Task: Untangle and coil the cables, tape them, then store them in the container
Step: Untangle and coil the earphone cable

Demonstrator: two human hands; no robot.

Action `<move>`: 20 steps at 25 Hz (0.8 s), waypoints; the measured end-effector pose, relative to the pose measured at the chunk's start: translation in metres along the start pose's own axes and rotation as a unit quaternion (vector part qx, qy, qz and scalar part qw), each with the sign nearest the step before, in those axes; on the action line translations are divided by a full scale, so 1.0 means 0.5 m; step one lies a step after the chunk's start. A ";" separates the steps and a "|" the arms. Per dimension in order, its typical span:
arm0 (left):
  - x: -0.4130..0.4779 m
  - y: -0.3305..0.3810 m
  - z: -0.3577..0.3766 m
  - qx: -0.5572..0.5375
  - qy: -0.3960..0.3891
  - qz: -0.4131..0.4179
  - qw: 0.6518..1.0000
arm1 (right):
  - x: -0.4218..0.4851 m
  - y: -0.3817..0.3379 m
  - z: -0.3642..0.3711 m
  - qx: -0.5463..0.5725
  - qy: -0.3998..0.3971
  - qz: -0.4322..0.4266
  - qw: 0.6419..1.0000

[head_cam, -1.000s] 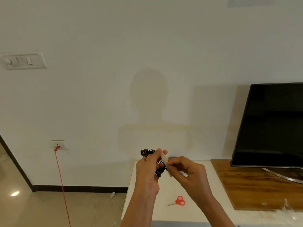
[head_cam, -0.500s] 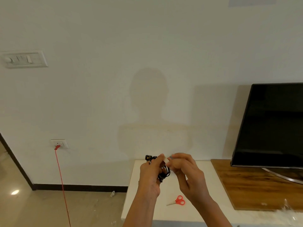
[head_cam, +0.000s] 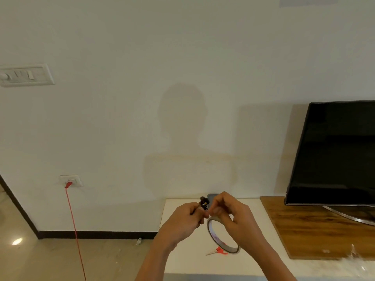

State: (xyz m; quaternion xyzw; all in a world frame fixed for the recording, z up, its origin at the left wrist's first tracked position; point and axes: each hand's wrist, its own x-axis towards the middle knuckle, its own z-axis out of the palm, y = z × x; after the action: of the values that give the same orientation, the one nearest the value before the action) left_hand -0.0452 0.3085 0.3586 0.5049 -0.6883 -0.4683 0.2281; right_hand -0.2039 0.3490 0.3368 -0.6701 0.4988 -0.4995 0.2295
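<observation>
— So, why do you hold the black cable bundle [head_cam: 203,203] up in the lower middle of the frame, above the white table [head_cam: 182,260]?

— I think you lift it so the tape can go around the coil freely. Your left hand [head_cam: 182,222] is closed on the bundle; only its top shows above your fingers.

— And the right hand [head_cam: 233,216]?

— It is closed too, its fingertips pinched just beside the bundle, probably pressing a tape end. I cannot tell this surely. The tape roll [head_cam: 222,236] hangs below this hand, touching it.

— Where are the other things?

— The red scissors [head_cam: 220,251] lie on the table, lower, partly behind the roll. No container is visible to me.
</observation>
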 end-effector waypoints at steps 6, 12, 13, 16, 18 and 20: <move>0.004 -0.019 0.024 0.091 0.072 0.121 0.986 | 0.015 -0.003 0.011 0.021 0.042 0.087 0.995; 0.005 -0.017 0.038 0.110 0.097 0.143 0.979 | 0.025 -0.006 0.017 -0.002 0.062 0.109 0.992; 0.005 -0.017 0.040 0.109 0.098 0.143 0.979 | 0.025 -0.006 0.018 -0.015 0.063 0.109 0.992; 0.003 -0.020 0.048 0.115 0.093 0.141 0.979 | 0.029 -0.005 0.021 -0.056 0.051 0.114 0.991; 0.001 -0.023 0.049 0.106 0.088 0.135 0.981 | 0.033 -0.005 0.019 -0.060 0.040 0.130 0.989; -0.001 -0.023 0.046 0.075 0.073 0.130 0.986 | 0.038 -0.003 0.011 -0.038 0.030 0.148 0.988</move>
State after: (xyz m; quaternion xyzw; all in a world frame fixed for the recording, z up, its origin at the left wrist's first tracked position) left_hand -0.0576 0.3181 0.3379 0.4594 -0.7628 -0.3437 0.2983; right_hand -0.1983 0.3315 0.3444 -0.5819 0.6178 -0.4603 0.2606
